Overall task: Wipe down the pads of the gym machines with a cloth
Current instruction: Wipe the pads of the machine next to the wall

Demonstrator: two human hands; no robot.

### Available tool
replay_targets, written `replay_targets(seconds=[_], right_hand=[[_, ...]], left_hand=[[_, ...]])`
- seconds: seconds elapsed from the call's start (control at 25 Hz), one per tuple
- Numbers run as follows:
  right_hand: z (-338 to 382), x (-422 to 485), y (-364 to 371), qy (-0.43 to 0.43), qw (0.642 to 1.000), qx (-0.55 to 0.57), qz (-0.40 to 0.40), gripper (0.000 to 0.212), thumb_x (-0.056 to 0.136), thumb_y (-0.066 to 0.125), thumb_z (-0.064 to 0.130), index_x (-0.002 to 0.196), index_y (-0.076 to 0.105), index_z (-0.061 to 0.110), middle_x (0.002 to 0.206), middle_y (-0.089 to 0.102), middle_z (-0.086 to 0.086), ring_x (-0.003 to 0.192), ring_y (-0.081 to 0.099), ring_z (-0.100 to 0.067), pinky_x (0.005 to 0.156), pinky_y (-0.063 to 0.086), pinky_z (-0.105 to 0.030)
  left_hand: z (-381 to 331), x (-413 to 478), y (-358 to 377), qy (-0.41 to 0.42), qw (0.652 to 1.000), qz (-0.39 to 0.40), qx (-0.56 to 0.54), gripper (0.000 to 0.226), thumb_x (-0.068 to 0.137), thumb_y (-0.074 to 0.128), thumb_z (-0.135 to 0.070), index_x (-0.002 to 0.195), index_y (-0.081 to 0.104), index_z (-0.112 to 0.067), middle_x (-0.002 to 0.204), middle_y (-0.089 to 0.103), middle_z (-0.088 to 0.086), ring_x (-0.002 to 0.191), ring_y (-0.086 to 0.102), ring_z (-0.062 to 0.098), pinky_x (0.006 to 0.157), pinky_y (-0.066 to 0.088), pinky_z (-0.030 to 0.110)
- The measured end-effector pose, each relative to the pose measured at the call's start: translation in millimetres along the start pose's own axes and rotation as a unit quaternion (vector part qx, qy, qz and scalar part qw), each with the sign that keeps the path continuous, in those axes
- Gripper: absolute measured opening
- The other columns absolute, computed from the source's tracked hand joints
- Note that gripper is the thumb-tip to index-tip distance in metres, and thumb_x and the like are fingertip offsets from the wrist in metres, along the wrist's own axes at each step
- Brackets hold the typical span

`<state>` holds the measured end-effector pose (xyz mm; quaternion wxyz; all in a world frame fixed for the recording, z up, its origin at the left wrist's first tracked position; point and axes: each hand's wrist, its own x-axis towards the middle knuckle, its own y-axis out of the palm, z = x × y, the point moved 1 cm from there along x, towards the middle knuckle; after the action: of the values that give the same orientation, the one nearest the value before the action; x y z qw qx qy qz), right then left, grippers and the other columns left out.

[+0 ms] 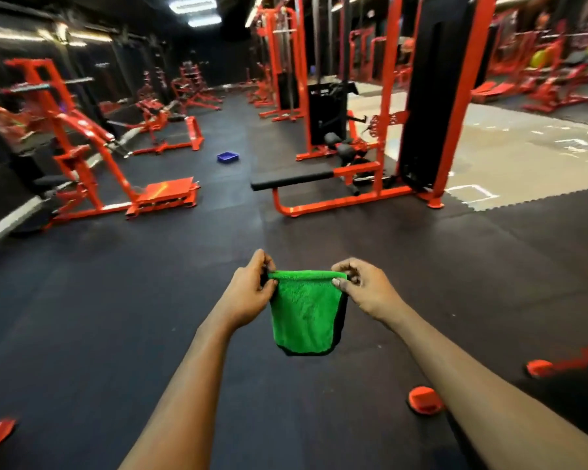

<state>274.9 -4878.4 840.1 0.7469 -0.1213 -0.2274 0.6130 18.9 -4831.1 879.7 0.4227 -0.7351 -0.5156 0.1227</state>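
The green cloth (304, 315) hangs folded between both hands, its top edge running left to right, out in front at mid-air over the dark floor (116, 317). The left hand (252, 290) pinches one top corner, the right hand (364, 288) the other, both arms outstretched. The nearest black bench pad (292, 180) lies well ahead, slightly left of the cloth.

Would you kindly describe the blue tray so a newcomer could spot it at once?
Find the long black bench pad on the red machine ahead. Beyond its left end, on the dark floor, lies the blue tray, a shallow box among red frames.
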Motion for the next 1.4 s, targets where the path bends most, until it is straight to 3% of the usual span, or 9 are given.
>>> replay_targets(seconds=[0.12,0.2,0.28,0.36,0.52,0.88,1.08,1.28,1.4], right_hand=[[-10.4,46.8,-12.9,0.042,0.997,-0.033,-0.061,0.009,0.096,0.067,0.023,0.089,0.061,0.023,0.081,0.057,0.008,0.073,0.051,-0.005,0.063,0.037,-0.016],[-26.8,74.9,-24.7,0.083,0.991,-0.02,-0.102,0.011,0.099,0.061,0.026,0.09,0.057,0.024,0.078,0.055,0.004,0.073,0.049,-0.009,0.066,0.036,-0.025],[-48.5,103.4,-40.2,0.113,0.984,-0.016,-0.136,0.01,0.101,0.058,0.03,0.092,0.056,0.025,0.084,0.061,-0.004,0.078,0.053,-0.016,0.067,0.037,-0.034],[-73.5,133.3,-62.2,0.124,0.976,-0.02,-0.177,0.009,0.102,0.057,0.03,0.094,0.055,0.024,0.09,0.063,-0.007,0.084,0.057,-0.02,0.068,0.038,-0.035],[-121.0,197.8,-112.4,0.123,0.965,-0.018,-0.23,0.008,0.101,0.06,0.023,0.094,0.059,0.019,0.088,0.065,-0.006,0.082,0.06,-0.018,0.063,0.04,-0.023],[-216.2,332.5,-252.3,0.164,0.926,-0.026,-0.338,0.012,0.099,0.063,0.02,0.088,0.059,0.021,0.088,0.066,-0.006,0.081,0.061,-0.018,0.064,0.043,-0.027],[-286.7,390.4,-332.8,0.183,0.884,-0.068,-0.425,0.01,0.096,0.067,0.018,0.087,0.062,0.019,0.084,0.068,-0.006,0.079,0.062,-0.017,0.07,0.05,-0.038],[-328.4,422.3,-419.7,0.225,0.815,-0.103,-0.523,0.015,0.093,0.07,0.014,0.083,0.06,0.02,0.073,0.062,0.007,0.067,0.055,-0.005,0.064,0.043,-0.025],[-356.4,416.3,-470.1,0.253,0.765,-0.119,-0.58,0.011,0.092,0.07,0.013,0.086,0.062,0.017,0.073,0.064,0.002,0.065,0.053,-0.004,0.061,0.04,-0.018]], left_hand=[[3.4,82.5,9.8,0.058,0.998,0.038,-0.011,0.03,0.093,0.057,-0.006,0.116,0.051,-0.023,0.075,0.063,0.003,0.058,0.052,0.008,0.063,0.044,0.026],[-0.3,136.2,23.1,0.093,0.994,0.06,-0.016,0.024,0.093,0.054,-0.004,0.11,0.058,-0.02,0.076,0.061,-0.008,0.067,0.056,-0.001,0.061,0.04,0.013],[-2.0,189.1,45.3,0.115,0.989,0.091,-0.022,0.019,0.094,0.053,-0.003,0.103,0.059,-0.019,0.078,0.06,-0.012,0.072,0.056,-0.005,0.06,0.038,0.008],[-5.4,242.9,73.3,0.138,0.983,0.118,-0.033,0.019,0.095,0.053,-0.003,0.1,0.058,-0.021,0.08,0.061,-0.011,0.073,0.056,-0.003,0.059,0.039,0.009],[-18.7,342.6,129.0,0.173,0.973,0.143,-0.047,0.019,0.097,0.054,-0.005,0.099,0.057,-0.023,0.087,0.063,-0.011,0.078,0.058,-0.004,0.062,0.041,0.008],[-85.8,571.0,251.8,0.258,0.939,0.211,-0.08,0.017,0.099,0.054,-0.007,0.103,0.056,-0.023,0.092,0.064,-0.009,0.083,0.059,0.001,0.064,0.046,0.015],[-127.2,688.7,349.1,0.34,0.9,0.254,-0.103,0.007,0.099,0.054,-0.004,0.102,0.054,-0.01,0.083,0.058,-0.014,0.076,0.057,-0.005,0.058,0.039,0.012],[-210.5,801.2,442.3,0.446,0.828,0.317,-0.119,0.017,0.095,0.055,0.002,0.092,0.048,-0.013,0.07,0.053,-0.014,0.065,0.054,-0.005,0.055,0.036,0.012],[-271.7,834.9,502.2,0.495,0.785,0.347,-0.135,0.01,0.096,0.054,0.001,0.097,0.05,-0.007,0.07,0.051,-0.013,0.065,0.053,-0.005,0.055,0.036,0.012]])
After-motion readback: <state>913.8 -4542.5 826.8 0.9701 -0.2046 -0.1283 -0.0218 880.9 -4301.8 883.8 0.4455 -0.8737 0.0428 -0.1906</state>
